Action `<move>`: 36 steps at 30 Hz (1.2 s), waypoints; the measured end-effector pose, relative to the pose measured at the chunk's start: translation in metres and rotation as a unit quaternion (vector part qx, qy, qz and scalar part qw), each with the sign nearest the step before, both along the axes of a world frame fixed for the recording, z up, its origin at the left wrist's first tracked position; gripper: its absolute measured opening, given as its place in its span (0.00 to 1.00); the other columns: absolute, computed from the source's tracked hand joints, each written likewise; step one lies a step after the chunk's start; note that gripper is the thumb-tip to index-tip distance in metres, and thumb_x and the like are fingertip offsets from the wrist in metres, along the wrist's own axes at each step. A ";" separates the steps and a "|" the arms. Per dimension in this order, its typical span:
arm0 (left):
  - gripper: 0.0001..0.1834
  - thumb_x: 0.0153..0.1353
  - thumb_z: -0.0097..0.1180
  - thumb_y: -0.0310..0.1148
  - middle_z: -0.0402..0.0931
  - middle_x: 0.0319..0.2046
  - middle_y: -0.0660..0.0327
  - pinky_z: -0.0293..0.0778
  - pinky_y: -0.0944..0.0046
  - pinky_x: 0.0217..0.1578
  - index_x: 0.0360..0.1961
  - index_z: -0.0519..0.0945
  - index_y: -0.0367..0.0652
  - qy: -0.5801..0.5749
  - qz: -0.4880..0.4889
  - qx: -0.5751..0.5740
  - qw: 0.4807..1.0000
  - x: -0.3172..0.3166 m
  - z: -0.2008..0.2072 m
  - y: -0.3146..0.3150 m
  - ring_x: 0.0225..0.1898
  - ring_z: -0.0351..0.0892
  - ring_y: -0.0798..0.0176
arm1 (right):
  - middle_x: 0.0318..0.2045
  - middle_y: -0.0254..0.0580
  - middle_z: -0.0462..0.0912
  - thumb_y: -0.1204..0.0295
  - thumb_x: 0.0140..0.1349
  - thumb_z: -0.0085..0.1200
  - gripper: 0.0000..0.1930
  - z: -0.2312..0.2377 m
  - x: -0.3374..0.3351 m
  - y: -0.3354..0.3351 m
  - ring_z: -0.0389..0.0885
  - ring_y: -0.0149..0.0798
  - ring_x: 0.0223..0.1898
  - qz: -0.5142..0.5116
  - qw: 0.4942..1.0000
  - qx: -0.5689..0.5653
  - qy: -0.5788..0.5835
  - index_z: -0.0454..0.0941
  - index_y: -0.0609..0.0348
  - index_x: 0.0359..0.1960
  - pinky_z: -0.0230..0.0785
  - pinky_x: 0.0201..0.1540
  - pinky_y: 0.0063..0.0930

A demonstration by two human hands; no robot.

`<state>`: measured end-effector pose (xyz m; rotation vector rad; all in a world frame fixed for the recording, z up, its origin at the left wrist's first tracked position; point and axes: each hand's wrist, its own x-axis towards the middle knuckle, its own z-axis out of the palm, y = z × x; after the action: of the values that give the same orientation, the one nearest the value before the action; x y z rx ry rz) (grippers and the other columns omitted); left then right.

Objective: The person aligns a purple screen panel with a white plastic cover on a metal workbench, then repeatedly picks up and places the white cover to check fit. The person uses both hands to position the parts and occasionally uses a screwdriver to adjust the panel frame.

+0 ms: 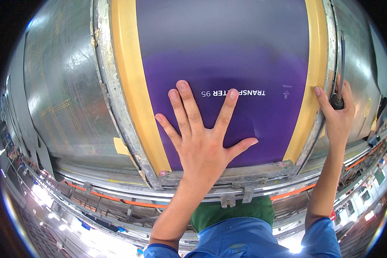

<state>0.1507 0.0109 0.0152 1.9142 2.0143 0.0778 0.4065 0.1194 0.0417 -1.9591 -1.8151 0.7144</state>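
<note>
**Flat palm on the purple screen, tool gripped at the frame edge**

The left hand (202, 144) lies flat on the purple screen (228, 64), fingers (184, 101) spread wide, pressing the mesh near its lower edge. The right hand (337, 114) wraps around a dark-handled tool (339, 92), fingers curled tight on the handle, right at the metal frame (116, 107) beside the yellow tape border (131, 77). The screen fills the frame's centre.
</note>
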 end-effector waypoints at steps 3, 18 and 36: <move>0.53 0.43 0.54 0.79 0.34 0.73 0.29 0.32 0.23 0.65 0.72 0.62 0.73 0.002 0.000 -0.004 1.000 0.000 0.000 0.000 0.74 0.33 0.27 | 0.42 0.37 0.78 0.70 0.55 0.69 0.20 -0.001 0.000 0.001 0.77 0.29 0.42 0.003 1.000 0.013 -0.003 0.81 0.67 0.47 0.68 0.48 0.21; 0.45 0.51 0.72 0.45 0.62 0.70 0.52 0.51 0.47 0.66 0.69 0.67 0.44 0.080 0.161 0.178 0.967 -0.109 0.012 -0.009 0.69 0.60 0.48 | 0.38 0.35 0.78 0.65 0.52 0.71 0.26 -0.001 0.000 0.000 0.76 0.28 0.40 -0.015 1.000 0.022 -0.006 0.81 0.65 0.51 0.68 0.46 0.21; 0.32 0.52 0.70 0.30 0.68 0.66 0.52 0.60 0.50 0.65 0.60 0.76 0.38 -0.030 0.220 0.161 0.962 -0.114 0.006 -0.008 0.66 0.64 0.49 | 0.38 0.37 0.83 0.61 0.53 0.72 0.27 0.001 -0.005 0.001 0.79 0.29 0.39 -0.060 0.997 0.005 -0.056 0.82 0.64 0.52 0.70 0.46 0.23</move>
<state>0.0369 0.0025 0.0214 1.5653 2.4677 0.6018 0.4014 0.1206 0.0424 -2.1198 -1.7411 0.5662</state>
